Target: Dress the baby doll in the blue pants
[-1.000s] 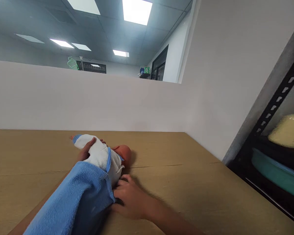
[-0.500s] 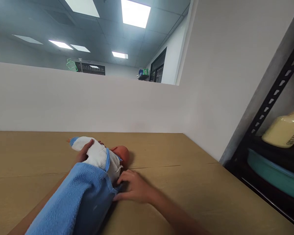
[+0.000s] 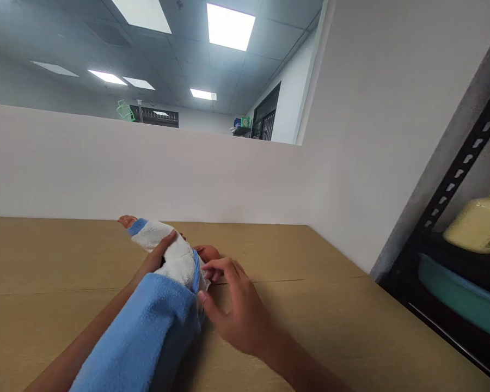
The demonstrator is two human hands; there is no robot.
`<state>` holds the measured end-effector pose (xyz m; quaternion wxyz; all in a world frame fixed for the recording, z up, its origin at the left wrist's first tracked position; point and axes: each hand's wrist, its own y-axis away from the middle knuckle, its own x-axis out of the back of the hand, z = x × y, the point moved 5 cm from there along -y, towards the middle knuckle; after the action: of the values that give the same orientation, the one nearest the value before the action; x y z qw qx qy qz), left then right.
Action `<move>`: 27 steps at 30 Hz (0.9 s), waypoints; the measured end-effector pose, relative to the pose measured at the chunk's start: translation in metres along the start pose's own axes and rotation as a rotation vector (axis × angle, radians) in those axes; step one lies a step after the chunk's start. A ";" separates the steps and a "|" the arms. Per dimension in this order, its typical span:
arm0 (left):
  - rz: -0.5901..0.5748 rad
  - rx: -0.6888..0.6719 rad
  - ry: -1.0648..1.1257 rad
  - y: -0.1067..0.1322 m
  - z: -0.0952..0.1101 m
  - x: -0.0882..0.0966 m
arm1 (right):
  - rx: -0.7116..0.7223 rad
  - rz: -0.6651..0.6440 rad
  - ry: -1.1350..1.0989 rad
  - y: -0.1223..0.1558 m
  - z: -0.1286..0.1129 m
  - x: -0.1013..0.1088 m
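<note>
A baby doll [image 3: 178,265] in a white and blue terry outfit lies on its side on the table. Its arm, in a white sleeve with a blue cuff, points up and left, and the little hand sticks out. The blue lower part of the garment comes towards me. My left hand [image 3: 162,251] is wrapped round the white sleeve and upper body, with some fingers hidden behind. At the chest and blue-edged front, my right hand [image 3: 242,307] has thumb and fingers apart, fingertips close to the white cloth. The doll's head [image 3: 207,252] is partly covered by my fingers.
The wooden table [image 3: 294,326] meets a low white partition [image 3: 147,174] behind and a white wall at the right. To the right stands a black shelf rack [image 3: 447,188] holding a pale yellow bottle [image 3: 476,226] and a teal basin [image 3: 461,294].
The doll has turned, its arm now lifted higher and its head more hidden. My right hand has moved up from the blue cloth's edge to the chest. My left hand keeps its hold.
</note>
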<state>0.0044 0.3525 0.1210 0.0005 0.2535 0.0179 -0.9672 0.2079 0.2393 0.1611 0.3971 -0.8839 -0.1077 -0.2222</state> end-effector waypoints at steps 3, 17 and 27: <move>0.024 -0.042 -0.119 0.007 0.000 -0.014 | 0.060 -0.080 0.074 0.004 -0.024 -0.009; -0.082 -0.363 -0.614 0.012 -0.033 -0.098 | -0.259 0.091 -0.028 0.063 0.088 0.027; -0.456 -0.355 -0.923 0.023 -0.077 -0.128 | -0.746 0.163 -0.681 0.118 0.127 0.011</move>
<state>0.1539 0.3312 0.1156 -0.1586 -0.2119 0.2333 -0.9357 0.3005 0.2566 0.0144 0.0130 -0.9933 -0.0748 0.0869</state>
